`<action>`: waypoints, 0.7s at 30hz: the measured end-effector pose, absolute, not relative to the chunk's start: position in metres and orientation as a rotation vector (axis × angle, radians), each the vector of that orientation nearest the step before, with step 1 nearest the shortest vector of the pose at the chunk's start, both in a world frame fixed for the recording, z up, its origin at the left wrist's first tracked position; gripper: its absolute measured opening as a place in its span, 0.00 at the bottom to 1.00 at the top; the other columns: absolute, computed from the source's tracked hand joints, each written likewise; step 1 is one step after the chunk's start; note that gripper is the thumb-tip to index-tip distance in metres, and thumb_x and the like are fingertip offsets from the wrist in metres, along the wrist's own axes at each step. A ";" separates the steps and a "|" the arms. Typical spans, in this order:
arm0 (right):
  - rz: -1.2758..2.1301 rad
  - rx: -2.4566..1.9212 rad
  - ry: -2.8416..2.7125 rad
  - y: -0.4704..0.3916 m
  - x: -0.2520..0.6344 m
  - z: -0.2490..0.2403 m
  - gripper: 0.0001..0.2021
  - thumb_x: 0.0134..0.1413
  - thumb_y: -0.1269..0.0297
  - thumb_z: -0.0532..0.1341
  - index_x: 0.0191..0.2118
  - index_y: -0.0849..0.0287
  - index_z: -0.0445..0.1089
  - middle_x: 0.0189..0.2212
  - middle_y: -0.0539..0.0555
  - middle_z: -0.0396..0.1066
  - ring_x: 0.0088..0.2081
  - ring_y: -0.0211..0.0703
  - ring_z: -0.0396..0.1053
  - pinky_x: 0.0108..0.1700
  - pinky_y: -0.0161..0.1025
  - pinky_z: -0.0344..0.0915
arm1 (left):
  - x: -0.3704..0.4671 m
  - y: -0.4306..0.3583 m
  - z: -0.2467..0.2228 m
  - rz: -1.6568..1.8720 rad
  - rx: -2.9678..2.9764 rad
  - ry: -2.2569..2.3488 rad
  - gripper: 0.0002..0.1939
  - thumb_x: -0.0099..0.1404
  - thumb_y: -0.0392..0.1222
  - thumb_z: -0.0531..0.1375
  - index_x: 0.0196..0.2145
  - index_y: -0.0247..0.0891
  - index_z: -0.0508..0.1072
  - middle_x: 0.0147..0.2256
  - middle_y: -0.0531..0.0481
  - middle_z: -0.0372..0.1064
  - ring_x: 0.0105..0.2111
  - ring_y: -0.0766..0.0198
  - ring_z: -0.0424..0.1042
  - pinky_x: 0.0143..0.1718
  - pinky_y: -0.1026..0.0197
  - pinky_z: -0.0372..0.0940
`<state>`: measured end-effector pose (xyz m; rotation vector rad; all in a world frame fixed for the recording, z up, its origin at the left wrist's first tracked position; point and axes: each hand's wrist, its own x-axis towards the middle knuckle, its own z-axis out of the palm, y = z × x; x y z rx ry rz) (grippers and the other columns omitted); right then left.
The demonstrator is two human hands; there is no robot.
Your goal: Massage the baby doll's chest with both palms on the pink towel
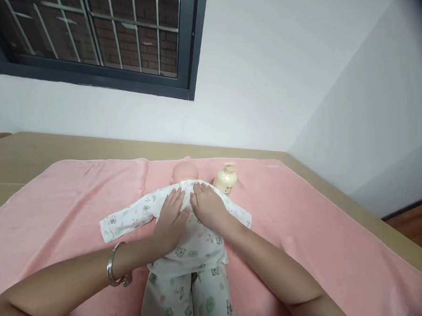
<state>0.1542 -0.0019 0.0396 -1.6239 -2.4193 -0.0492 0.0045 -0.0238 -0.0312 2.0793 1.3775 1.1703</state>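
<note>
A baby doll [185, 171] lies on a pink blanket, its bald head pointing away from me. It wears a white printed top [197, 243] and matching trousers [172, 297], with one sleeve stretched out on each side. My left hand [170, 219] rests flat on the upper left of the top, fingers extended. On the upper right of the top lies my right hand [208, 205], its fingers also stretched out and pointing toward the doll's neck. Just beyond my right hand stands a cream pump bottle [226, 178]. A silver bangle [112, 267] circles my left wrist.
The pink blanket [299, 229] covers most of a tan tabletop [72, 146]. Behind it rises a white wall [249, 80] with a dark-framed barred window [119, 35] at the upper left. A brown wooden surface [419, 225] shows at the right edge.
</note>
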 end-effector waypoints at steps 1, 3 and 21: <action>-0.076 -1.596 -2.436 -0.009 0.152 0.040 0.23 0.70 0.66 0.45 0.60 0.76 0.65 0.60 0.72 0.66 0.64 0.56 0.62 0.67 0.48 0.55 | 0.002 -0.016 -0.030 1.205 2.051 1.363 0.26 0.74 0.48 0.45 0.65 0.40 0.61 0.66 0.39 0.58 0.68 0.49 0.54 0.68 0.37 0.52; -0.079 -1.530 -2.477 -0.022 0.148 0.042 0.22 0.69 0.67 0.47 0.59 0.76 0.66 0.59 0.72 0.67 0.63 0.56 0.63 0.67 0.46 0.55 | -0.002 0.001 -0.025 1.229 2.042 1.371 0.24 0.73 0.48 0.46 0.61 0.38 0.66 0.63 0.37 0.63 0.66 0.48 0.59 0.67 0.36 0.54; -0.014 -1.579 -2.339 0.005 0.157 0.033 0.23 0.71 0.63 0.46 0.60 0.72 0.66 0.61 0.68 0.66 0.64 0.53 0.62 0.67 0.47 0.54 | 0.000 -0.010 -0.013 1.159 2.364 1.477 0.25 0.71 0.44 0.49 0.62 0.34 0.65 0.64 0.37 0.61 0.66 0.45 0.57 0.66 0.37 0.53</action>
